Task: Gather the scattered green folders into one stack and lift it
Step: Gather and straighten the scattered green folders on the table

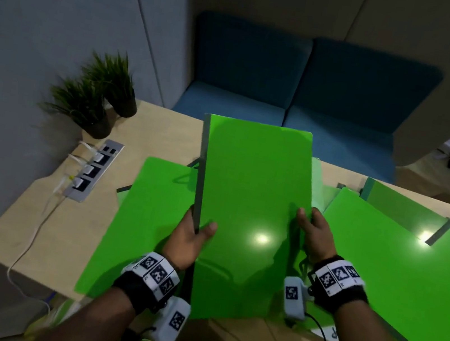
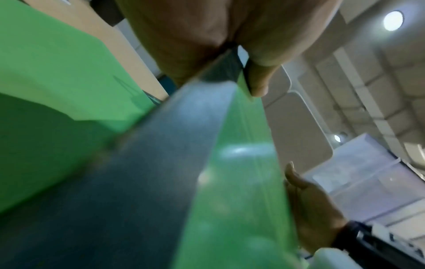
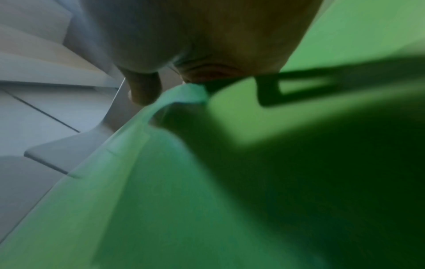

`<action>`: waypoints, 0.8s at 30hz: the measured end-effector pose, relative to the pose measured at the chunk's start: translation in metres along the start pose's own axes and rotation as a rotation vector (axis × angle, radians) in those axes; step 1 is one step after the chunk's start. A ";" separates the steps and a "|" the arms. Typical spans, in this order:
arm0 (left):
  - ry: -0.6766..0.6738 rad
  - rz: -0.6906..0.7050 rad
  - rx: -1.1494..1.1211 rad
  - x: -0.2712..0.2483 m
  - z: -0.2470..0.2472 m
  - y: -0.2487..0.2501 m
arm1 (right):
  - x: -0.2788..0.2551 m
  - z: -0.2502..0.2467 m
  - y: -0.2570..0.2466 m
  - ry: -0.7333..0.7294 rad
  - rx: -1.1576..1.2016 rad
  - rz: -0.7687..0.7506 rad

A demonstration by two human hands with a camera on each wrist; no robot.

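Hands held one green folder (image 1: 248, 203) between them, raised above the table (image 1: 86, 222) and tilted toward the person. The left hand (image 1: 189, 241) gripped its grey spine edge, thumb on the front cover and fingers curled behind, as the left wrist view also showed. The right hand (image 1: 315, 234) pinched the opposite long edge, thumb on the cover, other fingers hidden behind it.

Under and around this folder, more green folders were scattered on the table: one on the left (image 1: 140, 216) lay flat, partly beneath the held one, and others on the right (image 1: 396, 274) overlapped each other toward the table edge. Two small potted plants (image 1: 94, 96) and a socket strip (image 1: 94, 167) stood at the far left corner, well apart from the folders.

I judged that the gathering step was in hand, and the stack was not yet formed. The next move probably called for laying the held folder squarely on a neighbour, edges aligned, because the glossy covers could slide easily.
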State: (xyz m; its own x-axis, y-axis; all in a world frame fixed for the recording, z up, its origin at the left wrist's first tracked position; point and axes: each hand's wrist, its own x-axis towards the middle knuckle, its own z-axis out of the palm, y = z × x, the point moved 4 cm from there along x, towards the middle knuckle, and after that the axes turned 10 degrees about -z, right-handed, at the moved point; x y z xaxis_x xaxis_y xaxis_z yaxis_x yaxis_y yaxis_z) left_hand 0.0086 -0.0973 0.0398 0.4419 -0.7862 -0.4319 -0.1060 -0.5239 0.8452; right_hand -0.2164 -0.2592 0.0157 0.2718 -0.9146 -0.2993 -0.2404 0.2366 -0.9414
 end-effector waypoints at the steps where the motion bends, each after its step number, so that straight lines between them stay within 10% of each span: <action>1: -0.049 0.010 0.000 -0.002 -0.001 0.001 | -0.001 -0.003 0.005 0.014 -0.001 0.003; 5: -0.090 -0.085 0.000 0.006 -0.004 -0.019 | -0.014 -0.013 0.019 0.080 0.035 0.016; 8: 0.160 -0.255 0.508 0.019 -0.022 -0.061 | -0.019 -0.034 0.030 0.168 -0.040 0.047; 11: 0.024 -0.485 0.881 0.011 -0.019 -0.104 | -0.029 -0.060 0.038 0.297 0.016 0.139; 19: -0.170 -0.348 1.065 0.002 0.001 -0.093 | -0.042 -0.103 0.065 0.467 0.133 0.299; 24: -0.121 -0.075 0.713 -0.006 -0.026 -0.030 | -0.044 -0.107 0.083 0.490 0.199 0.339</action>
State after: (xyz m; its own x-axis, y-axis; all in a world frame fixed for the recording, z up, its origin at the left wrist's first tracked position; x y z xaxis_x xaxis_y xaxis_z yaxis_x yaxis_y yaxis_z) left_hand 0.0325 -0.0686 0.0249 0.3734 -0.7492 -0.5470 -0.6528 -0.6312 0.4189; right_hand -0.3482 -0.2347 -0.0325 -0.2591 -0.8107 -0.5250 -0.0475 0.5536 -0.8314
